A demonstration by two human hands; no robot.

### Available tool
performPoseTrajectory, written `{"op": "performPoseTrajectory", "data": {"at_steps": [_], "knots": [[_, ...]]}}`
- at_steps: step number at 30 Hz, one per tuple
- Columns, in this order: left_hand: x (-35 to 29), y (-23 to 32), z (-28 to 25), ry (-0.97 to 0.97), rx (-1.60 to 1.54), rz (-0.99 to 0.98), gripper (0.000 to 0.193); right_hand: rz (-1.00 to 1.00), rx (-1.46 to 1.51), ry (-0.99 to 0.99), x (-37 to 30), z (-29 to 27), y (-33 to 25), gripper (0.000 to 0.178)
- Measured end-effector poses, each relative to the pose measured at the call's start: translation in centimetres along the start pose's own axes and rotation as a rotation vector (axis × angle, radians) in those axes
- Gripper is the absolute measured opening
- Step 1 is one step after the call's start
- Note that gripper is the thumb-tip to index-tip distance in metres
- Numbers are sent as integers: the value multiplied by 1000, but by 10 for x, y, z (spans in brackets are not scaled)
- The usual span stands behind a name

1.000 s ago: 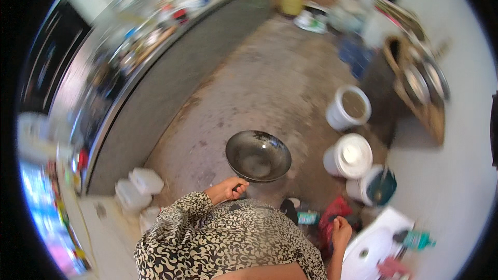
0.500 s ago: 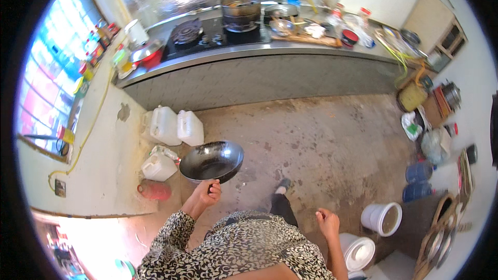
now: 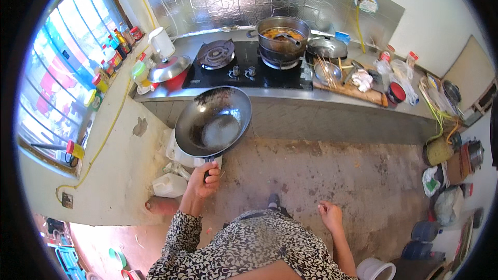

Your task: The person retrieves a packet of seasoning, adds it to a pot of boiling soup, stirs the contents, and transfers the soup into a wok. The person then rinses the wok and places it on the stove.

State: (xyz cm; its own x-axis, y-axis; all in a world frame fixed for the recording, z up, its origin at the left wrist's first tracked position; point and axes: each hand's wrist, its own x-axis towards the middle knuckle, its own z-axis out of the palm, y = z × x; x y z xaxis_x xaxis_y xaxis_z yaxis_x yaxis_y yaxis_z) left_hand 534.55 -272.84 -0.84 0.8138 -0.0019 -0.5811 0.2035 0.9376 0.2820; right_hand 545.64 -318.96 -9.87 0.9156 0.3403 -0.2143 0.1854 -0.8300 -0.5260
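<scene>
My left hand (image 3: 205,180) is wrapped round the handle of a dark wok (image 3: 219,125), tilted so its shiny inside faces me. The wok hangs in the air, short of the counter's front edge, and no food shows in it. My right hand (image 3: 331,217) hangs low at my right side, fingers curled in, with nothing visible in it. Beyond the wok a gas hob (image 3: 199,79) has one bare burner (image 3: 215,54) on its left. On its right burner stands a big metal pot (image 3: 283,40) of orange-brown broth with a utensil in it.
A lidded red pot (image 3: 170,69) and a white jug (image 3: 161,42) stand left of the hob. Right of it lies a wooden board (image 3: 353,92) with a metal bowl (image 3: 328,72). White jugs (image 3: 169,185) sit by the left wall; a white bucket (image 3: 375,268) is at lower right.
My left hand has raised the wok, which now tilts toward me and looks larger. The counter and hob are nearer in view. My right hand stays low at my side.
</scene>
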Motion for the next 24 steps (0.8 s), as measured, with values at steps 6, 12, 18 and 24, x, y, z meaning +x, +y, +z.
{"op": "performPoseTrajectory", "data": {"at_steps": [6,12,18,24], "knots": [[91,99,59,4,90,188,16,-116,-14,-147,121,-10,-36,27],[182,213,74,25,66,219,12,-183,-37,-166,230,-17,-112,25],[264,321,72,69,127,257,11,-119,-8,-137,299,15,-184,28],[327,397,67,70,167,201,11,-80,27,-173,354,38,-267,27]]}}
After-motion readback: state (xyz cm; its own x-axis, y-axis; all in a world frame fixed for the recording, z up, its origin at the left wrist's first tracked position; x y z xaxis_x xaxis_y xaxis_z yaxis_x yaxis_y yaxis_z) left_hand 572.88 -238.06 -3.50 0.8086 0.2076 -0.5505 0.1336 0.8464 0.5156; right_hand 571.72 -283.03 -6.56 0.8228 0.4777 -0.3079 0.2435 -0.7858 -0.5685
